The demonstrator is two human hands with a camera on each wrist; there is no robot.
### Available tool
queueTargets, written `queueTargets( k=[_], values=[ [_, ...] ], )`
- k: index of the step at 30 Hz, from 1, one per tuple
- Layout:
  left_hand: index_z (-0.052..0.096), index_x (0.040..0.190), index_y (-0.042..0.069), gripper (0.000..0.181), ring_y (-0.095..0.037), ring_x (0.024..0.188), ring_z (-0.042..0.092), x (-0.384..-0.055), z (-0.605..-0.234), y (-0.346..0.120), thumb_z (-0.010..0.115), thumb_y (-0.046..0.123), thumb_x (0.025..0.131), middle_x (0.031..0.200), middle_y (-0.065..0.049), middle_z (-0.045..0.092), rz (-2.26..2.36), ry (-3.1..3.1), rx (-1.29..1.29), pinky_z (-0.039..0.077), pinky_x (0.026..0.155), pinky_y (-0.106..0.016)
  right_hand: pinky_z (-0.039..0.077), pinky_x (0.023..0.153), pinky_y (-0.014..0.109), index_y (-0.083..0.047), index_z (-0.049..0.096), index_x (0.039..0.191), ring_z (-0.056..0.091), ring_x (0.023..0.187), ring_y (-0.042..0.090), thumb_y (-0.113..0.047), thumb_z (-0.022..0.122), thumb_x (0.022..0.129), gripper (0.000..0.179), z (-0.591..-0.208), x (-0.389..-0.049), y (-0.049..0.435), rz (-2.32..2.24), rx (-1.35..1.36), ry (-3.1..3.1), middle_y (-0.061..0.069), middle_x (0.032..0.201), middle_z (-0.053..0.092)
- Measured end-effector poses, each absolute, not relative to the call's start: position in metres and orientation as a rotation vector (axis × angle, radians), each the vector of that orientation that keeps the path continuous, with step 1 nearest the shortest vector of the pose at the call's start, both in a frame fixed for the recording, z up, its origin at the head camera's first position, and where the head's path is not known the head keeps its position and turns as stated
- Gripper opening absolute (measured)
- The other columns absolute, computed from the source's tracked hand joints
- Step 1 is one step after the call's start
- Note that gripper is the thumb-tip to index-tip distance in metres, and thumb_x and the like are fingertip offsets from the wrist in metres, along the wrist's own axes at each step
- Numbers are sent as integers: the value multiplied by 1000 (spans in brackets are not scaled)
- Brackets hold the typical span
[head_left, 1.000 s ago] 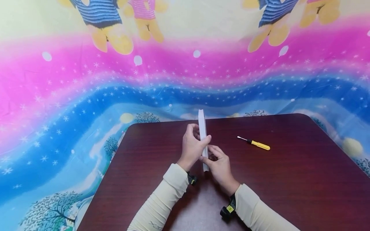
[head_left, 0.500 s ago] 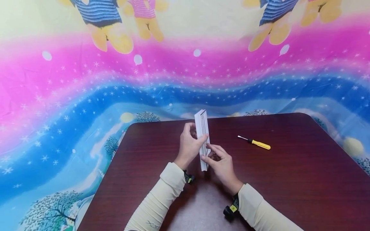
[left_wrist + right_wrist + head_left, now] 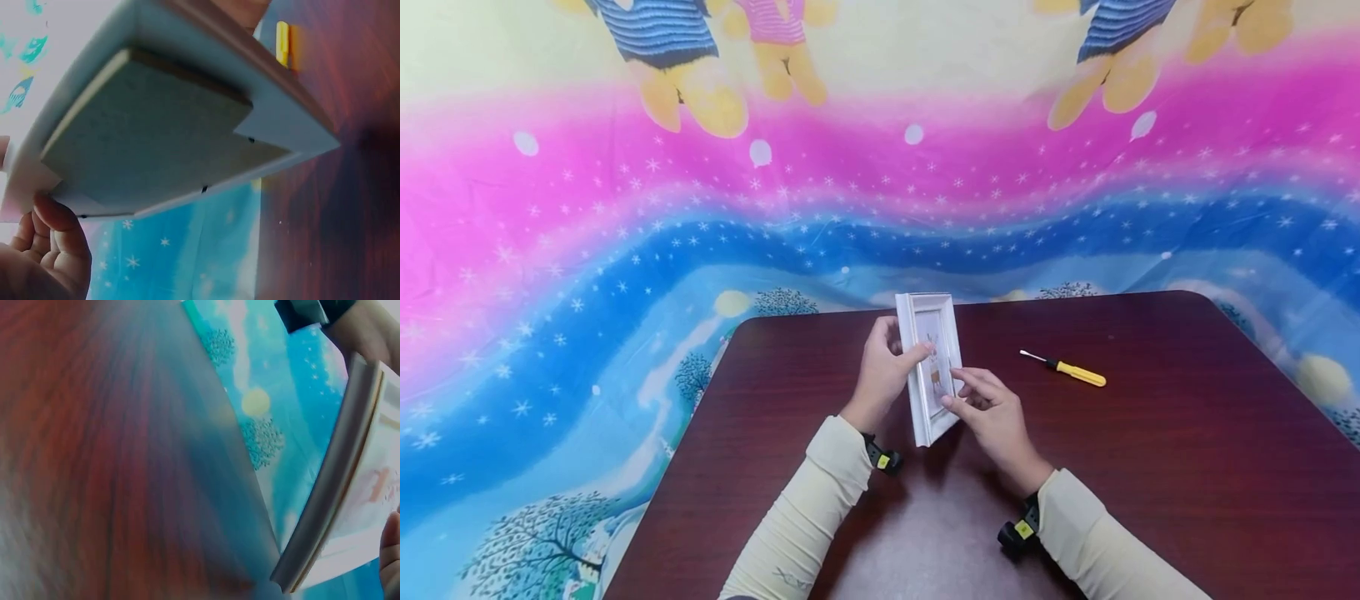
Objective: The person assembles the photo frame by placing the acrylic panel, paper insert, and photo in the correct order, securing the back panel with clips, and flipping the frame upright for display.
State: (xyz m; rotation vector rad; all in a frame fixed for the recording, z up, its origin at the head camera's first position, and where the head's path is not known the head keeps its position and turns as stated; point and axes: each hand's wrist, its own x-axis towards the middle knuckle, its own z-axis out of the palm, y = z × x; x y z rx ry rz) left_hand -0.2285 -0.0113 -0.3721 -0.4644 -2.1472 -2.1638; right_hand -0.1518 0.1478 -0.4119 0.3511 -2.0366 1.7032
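A white picture frame (image 3: 917, 404) stands nearly upright, raised between both hands, and its front with a small drawing (image 3: 935, 375) shows in the head view. My left hand (image 3: 882, 367) grips its left side, thumb over the front and fingers behind. At the lower right side, my right hand (image 3: 998, 421) pinches the edge between thumb and fingers. The left wrist view shows the back, with a grey-brown backing board (image 3: 144, 134) and small dark tabs along one edge. In the right wrist view the frame's side (image 3: 337, 481) runs along the right.
A screwdriver (image 3: 1078, 372) with a yellow handle lies on the dark red-brown table (image 3: 1150, 467), right of the hands. Behind the table hangs a colourful cloth (image 3: 880, 183) printed with bears and snowflakes.
The picture frame has turned from edge-on so its front now shows in the head view. My left hand moved slightly left and my right hand slightly right, both still holding it.
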Motion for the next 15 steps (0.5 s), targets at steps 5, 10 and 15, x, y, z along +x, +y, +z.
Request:
queueTargets(
  k=[5,10,15],
  values=[
    [47,123,0,44,-33,106,62,-233,-374,-14,71,5,87,121,-23,57,-2311,-2088,-462,56,79,-40,51,67,25,8,66,118,56,77,23,3,76,82,38,-409,-152,156,1670,328,-2086,21,110,61],
    [47,123,-3,43,-33,107,62,-235,-378,-16,69,4,87,121,-23,57,-2382,-2022,-476,55,82,-40,51,69,23,6,65,121,57,78,26,1,75,84,39,-411,-155,163,1655,301,-2136,19,114,61],
    [47,124,-2,42,-31,105,62,-236,-381,-21,68,5,88,121,-22,58,-2439,-1989,-479,55,83,-40,50,70,20,1,66,122,57,82,22,-3,75,85,39,-430,-166,172,1653,293,-2159,13,117,60]
  ],
)
